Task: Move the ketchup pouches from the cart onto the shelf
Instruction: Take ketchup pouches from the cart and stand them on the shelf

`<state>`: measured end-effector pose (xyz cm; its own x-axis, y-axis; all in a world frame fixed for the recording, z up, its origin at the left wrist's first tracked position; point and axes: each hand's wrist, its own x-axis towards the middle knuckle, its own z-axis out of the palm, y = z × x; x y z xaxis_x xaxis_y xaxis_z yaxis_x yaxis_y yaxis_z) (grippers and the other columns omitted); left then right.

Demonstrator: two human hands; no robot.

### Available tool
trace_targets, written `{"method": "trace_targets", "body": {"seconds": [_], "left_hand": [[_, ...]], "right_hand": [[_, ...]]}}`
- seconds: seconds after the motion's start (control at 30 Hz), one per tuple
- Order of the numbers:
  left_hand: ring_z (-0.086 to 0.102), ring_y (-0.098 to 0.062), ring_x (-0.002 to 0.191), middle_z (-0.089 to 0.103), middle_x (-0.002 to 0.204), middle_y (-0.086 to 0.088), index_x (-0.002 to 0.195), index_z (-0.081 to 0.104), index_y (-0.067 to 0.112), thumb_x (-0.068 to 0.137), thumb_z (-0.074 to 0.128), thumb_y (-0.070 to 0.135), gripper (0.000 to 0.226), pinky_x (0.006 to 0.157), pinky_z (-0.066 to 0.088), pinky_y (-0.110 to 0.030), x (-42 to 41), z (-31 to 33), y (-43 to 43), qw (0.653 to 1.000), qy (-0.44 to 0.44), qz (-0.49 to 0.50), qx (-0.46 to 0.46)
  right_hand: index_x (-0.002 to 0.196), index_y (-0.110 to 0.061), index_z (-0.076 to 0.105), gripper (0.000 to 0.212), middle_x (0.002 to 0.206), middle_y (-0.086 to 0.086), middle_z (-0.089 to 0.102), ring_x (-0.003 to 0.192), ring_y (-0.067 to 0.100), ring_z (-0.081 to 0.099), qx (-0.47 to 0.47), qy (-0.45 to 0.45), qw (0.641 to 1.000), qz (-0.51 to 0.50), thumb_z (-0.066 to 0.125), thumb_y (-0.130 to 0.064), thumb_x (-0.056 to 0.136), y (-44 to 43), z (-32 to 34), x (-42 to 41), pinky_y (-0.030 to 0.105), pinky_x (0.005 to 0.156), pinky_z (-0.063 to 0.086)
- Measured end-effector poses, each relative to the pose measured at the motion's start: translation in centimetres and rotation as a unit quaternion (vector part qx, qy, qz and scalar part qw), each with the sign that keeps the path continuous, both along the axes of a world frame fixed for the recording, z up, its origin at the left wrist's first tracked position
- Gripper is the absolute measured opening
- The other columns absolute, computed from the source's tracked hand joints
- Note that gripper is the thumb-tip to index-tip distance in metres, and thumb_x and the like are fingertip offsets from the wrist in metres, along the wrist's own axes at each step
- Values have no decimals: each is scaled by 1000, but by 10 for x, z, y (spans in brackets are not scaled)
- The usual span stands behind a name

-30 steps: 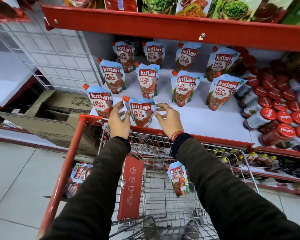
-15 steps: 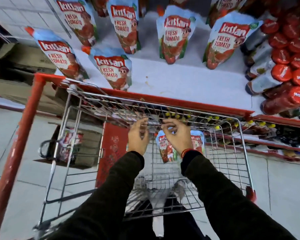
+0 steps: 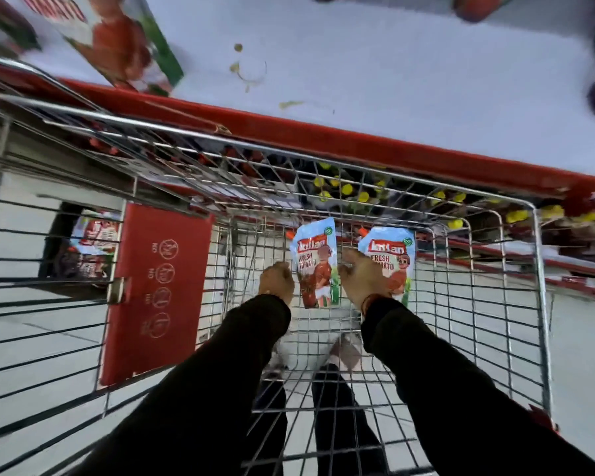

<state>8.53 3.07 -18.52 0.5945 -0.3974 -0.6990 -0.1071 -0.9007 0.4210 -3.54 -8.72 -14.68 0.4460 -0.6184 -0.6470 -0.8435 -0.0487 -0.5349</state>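
Down in the wire cart [image 3: 536, 269], seen from the head camera, both hands are reaching to the basket floor where two ketchup pouches lie side by side. The left hand [image 3: 276, 281] sits just beside the left pouch [image 3: 315, 266], at its left edge; whether it has gripped it I cannot tell. The right hand [image 3: 362, 280] is spread between the two, partly over the right pouch [image 3: 394, 259], fingers loose and not yet clamped on anything. The hands are apart, with the left pouch between them.

Beyond the cart's far rim, the shelf [image 3: 392, 80] shows a wide bare stretch of white board. At its far left corner one pouch [image 3: 117, 46] already stands, blurred.

By my reckoning the job is well on: at least one pouch is shelved, and these two in the basket look to be what is left. Another pouch-like pack [image 3: 95, 242] shows through the cart's left side, but whether it belongs to the load is unclear.
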Motion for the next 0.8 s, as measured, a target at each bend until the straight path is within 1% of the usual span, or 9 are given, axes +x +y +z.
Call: {"method": "trace_targets", "body": {"seconds": [0.13,0.27,0.37,0.43,0.5,0.6,0.63,0.73,0.8], "left_hand": [[61,-34,121,66,128,-19,119,68,2,97,45,7,32,105,48,-39,-6,-23,-10,998,41,29,33],[64,-35,120,68,127,-20,124,66,3,93,55,7,32,104,51,-40,-1,-38,-10,981,101,166,10],[63,-39,121,65,129,-25,126,62,-3,92,56,3,34,105,52,-48,0,-42,-6,962,157,223,-14],[65,-38,116,63,130,-27,126,61,-5,92,59,4,35,104,53,-47,-2,-40,-3,950,172,258,-28],[70,-29,93,63,129,-27,123,61,-7,93,59,6,33,94,58,-42,-4,-34,1,938,188,285,-56],[69,-13,57,69,112,-24,103,69,-3,95,57,5,17,59,60,-24,-11,-14,6,897,241,350,-120],[69,-10,54,72,102,-19,98,70,-1,95,57,5,15,54,59,-22,-13,-5,9,882,255,372,-136],[68,-11,61,75,79,-3,93,71,7,97,58,15,16,57,57,-21,-19,28,18,854,279,398,-186],[67,-10,64,75,77,0,94,70,8,96,59,23,18,59,55,-22,-21,55,24,849,276,398,-210]], "right_hand": [[129,-6,61,36,125,16,68,109,34,66,1,13,999,31,54,-24,99,-2,-18,7,42,97,52],[120,-4,68,28,121,15,72,108,32,68,-11,-6,1000,14,56,-17,98,0,-24,11,35,96,52],[111,-2,71,22,115,15,73,107,30,68,-13,-8,1000,-28,57,-11,96,0,-25,11,33,93,51],[107,-1,72,19,114,15,73,108,29,68,-6,-13,999,-49,59,-7,95,0,-24,7,31,96,51],[108,0,73,19,115,14,73,107,24,67,1,-24,998,-63,60,-7,94,1,-18,1,25,97,47],[111,-2,73,22,115,12,73,99,18,65,-8,-43,996,-83,61,-10,95,3,-3,-7,20,95,45],[114,-2,73,24,117,11,73,103,19,67,-9,-49,995,-90,61,-11,95,4,5,-9,18,93,44],[118,-1,71,27,119,11,72,112,25,66,-7,-77,991,-110,62,-12,94,11,31,-11,17,92,42],[117,-1,71,26,118,12,72,111,27,66,-6,-98,989,-111,63,-11,94,19,54,-12,24,97,47]]}}
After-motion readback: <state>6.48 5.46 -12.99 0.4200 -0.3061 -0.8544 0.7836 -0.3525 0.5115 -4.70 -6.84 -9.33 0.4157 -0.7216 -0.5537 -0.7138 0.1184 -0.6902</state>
